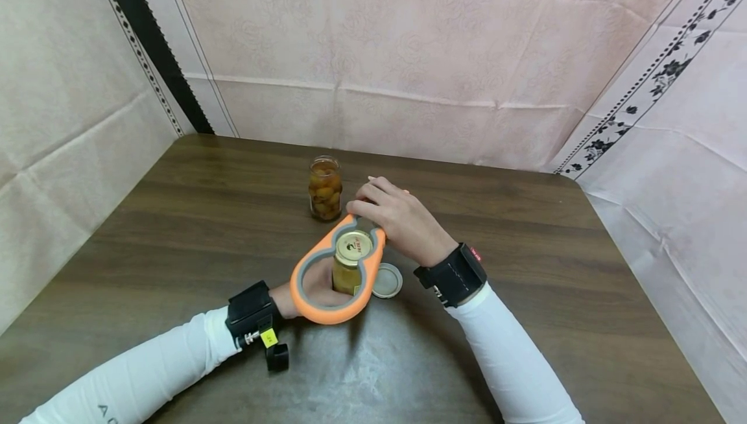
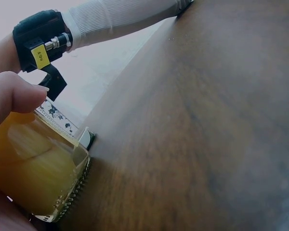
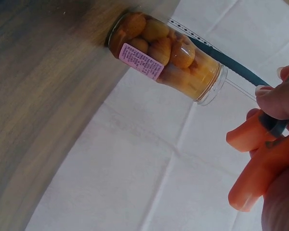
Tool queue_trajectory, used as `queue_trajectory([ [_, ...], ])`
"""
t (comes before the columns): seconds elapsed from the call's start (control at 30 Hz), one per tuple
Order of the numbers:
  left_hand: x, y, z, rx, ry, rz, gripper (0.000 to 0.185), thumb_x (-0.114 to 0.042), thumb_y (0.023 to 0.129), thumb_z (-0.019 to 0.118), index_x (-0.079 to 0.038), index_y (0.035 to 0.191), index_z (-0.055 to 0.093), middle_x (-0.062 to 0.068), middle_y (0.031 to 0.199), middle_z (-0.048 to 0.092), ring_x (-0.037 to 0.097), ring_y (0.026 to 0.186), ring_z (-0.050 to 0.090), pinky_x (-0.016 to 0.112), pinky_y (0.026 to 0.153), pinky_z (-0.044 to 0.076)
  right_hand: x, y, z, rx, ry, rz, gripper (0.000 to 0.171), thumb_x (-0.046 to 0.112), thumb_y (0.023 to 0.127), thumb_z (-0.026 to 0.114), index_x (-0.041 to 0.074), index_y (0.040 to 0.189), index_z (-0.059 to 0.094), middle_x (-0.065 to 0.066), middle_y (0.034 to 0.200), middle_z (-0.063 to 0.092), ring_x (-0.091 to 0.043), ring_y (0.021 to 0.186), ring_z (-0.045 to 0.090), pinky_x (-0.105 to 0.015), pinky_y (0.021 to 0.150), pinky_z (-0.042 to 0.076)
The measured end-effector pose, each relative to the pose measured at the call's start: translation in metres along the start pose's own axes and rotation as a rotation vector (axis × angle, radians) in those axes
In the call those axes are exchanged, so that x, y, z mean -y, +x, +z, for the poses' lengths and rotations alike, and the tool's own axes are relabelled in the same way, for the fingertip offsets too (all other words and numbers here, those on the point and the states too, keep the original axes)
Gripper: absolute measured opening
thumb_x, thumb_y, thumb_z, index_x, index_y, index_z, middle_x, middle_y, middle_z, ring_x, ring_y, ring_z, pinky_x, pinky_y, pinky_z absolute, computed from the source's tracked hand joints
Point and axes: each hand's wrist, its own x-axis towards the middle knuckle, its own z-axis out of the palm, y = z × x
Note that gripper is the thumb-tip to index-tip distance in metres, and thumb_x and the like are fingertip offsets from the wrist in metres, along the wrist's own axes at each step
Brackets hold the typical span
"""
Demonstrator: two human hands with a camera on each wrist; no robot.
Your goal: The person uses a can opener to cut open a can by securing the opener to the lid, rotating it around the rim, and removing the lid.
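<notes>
My left hand [image 1: 318, 281] grips a glass jar [image 1: 344, 278] with yellow contents and a gold lid [image 1: 353, 247]. In the left wrist view the thumb [image 2: 19, 94] lies along the jar's side [image 2: 43, 168], its base close to the tabletop. An orange jar opener [image 1: 332, 315] with grey inner edges is in my right hand [image 1: 403, 220], which holds its far end. From the head camera, the opener overlaps the jar and the gold lid shows inside its opening. The right wrist view shows the opener's orange ends [image 3: 248, 180] beside the right thumb [image 3: 279, 101].
An uncapped glass jar of round brownish fruit [image 1: 325, 190] stands behind the opener, with a pink label [image 3: 141, 61] on it. Close by the held jar, a loose round lid [image 1: 387, 280] lies on the brown wooden table [image 1: 233, 229]. Pale patterned cloths [image 1: 408, 54] hang around the table.
</notes>
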Motion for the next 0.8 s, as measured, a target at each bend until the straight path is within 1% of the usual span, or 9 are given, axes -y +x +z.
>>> queue_trajectory([
  [0.07, 0.0009, 0.0004, 0.0002, 0.038, -0.002, 0.007, 0.042, -0.029, 0.108, 0.047, -0.009, 0.145, 0.052, -0.001, 0.143, 0.06, 0.01, 0.134, 0.052, 0.023, 0.116, 0.037, 0.0004, 0.0002, -0.0003, 0.001, 0.0, 0.0, 0.02, 0.006, 0.098, 0.065, 0.018, 0.114, 0.069, 0.002, 0.106, 0.061, -0.016, 0.109, 0.051, -0.026, 0.08, 0.05],
  [0.17, 0.0022, -0.0007, -0.0002, 0.012, -0.398, -0.052, 0.046, -0.03, 0.107, 0.05, -0.002, 0.144, 0.051, 0.007, 0.142, 0.059, 0.017, 0.133, 0.053, 0.027, 0.117, 0.036, 0.0011, 0.0003, -0.0007, 0.006, -0.004, 0.005, 0.02, 0.008, 0.098, 0.066, 0.019, 0.114, 0.069, 0.003, 0.107, 0.061, -0.016, 0.11, 0.051, -0.026, 0.076, 0.051],
  [0.2, 0.0027, -0.0013, -0.0005, -0.008, -0.484, -0.07, 0.045, -0.028, 0.107, 0.05, -0.001, 0.144, 0.051, 0.009, 0.141, 0.06, 0.02, 0.133, 0.054, 0.029, 0.117, 0.036, 0.0012, 0.0, -0.0009, 0.007, -0.007, 0.007, 0.021, 0.007, 0.097, 0.066, 0.019, 0.114, 0.069, 0.003, 0.107, 0.061, -0.017, 0.111, 0.052, -0.027, 0.077, 0.052],
  [0.3, 0.0031, -0.0032, -0.0003, -0.105, -0.792, -0.118, 0.043, -0.024, 0.106, 0.05, 0.001, 0.141, 0.052, 0.015, 0.136, 0.061, 0.027, 0.128, 0.056, 0.035, 0.117, 0.038, 0.0007, -0.0003, -0.0007, 0.006, -0.011, 0.005, 0.028, -0.002, 0.094, 0.065, 0.019, 0.113, 0.069, 0.003, 0.106, 0.062, -0.017, 0.114, 0.054, -0.029, 0.093, 0.054],
  [0.33, 0.0031, -0.0037, 0.0001, -0.132, -0.857, -0.133, 0.042, -0.023, 0.106, 0.049, 0.001, 0.141, 0.052, 0.016, 0.135, 0.062, 0.028, 0.127, 0.056, 0.037, 0.117, 0.037, 0.0003, -0.0003, -0.0005, 0.004, -0.011, 0.001, 0.032, -0.006, 0.093, 0.063, 0.018, 0.113, 0.069, 0.002, 0.105, 0.062, -0.018, 0.114, 0.054, -0.03, 0.102, 0.051],
  [0.47, 0.0035, -0.0047, 0.0015, -0.153, -0.891, -0.144, 0.046, -0.028, 0.106, 0.049, -0.001, 0.142, 0.052, 0.015, 0.136, 0.061, 0.03, 0.127, 0.056, 0.04, 0.119, 0.035, -0.0014, 0.0001, 0.0005, -0.007, -0.001, -0.021, 0.045, -0.016, 0.083, 0.05, 0.016, 0.11, 0.068, 0.002, 0.101, 0.061, -0.017, 0.109, 0.055, -0.031, 0.124, 0.03],
  [0.67, 0.0045, -0.0054, 0.001, -0.137, -0.86, -0.158, 0.049, -0.035, 0.105, 0.051, -0.004, 0.144, 0.05, 0.014, 0.136, 0.061, 0.029, 0.128, 0.056, 0.042, 0.122, 0.032, -0.0024, -0.0012, 0.0013, -0.021, -0.009, -0.042, 0.044, -0.013, 0.079, 0.048, 0.014, 0.107, 0.067, 0.001, 0.098, 0.061, -0.017, 0.105, 0.055, -0.03, 0.124, 0.029],
  [0.73, 0.005, -0.0054, 0.0012, -0.12, -0.758, -0.117, 0.052, -0.039, 0.107, 0.048, -0.005, 0.146, 0.048, 0.012, 0.14, 0.059, 0.027, 0.129, 0.055, 0.041, 0.122, 0.033, -0.0025, -0.0014, 0.001, -0.022, -0.011, -0.038, 0.041, -0.012, 0.08, 0.051, 0.014, 0.107, 0.067, 0.001, 0.097, 0.06, -0.017, 0.104, 0.056, -0.03, 0.124, 0.03],
  [0.8, 0.0052, -0.0068, -0.0024, -0.092, -0.435, -0.034, 0.055, -0.038, 0.109, 0.041, -0.005, 0.153, 0.038, 0.01, 0.153, 0.049, 0.021, 0.137, 0.05, 0.037, 0.122, 0.033, -0.0027, -0.0015, 0.0009, -0.022, -0.007, -0.031, 0.037, -0.01, 0.082, 0.054, 0.014, 0.107, 0.067, 0.002, 0.096, 0.06, -0.017, 0.102, 0.054, -0.027, 0.117, 0.037],
])
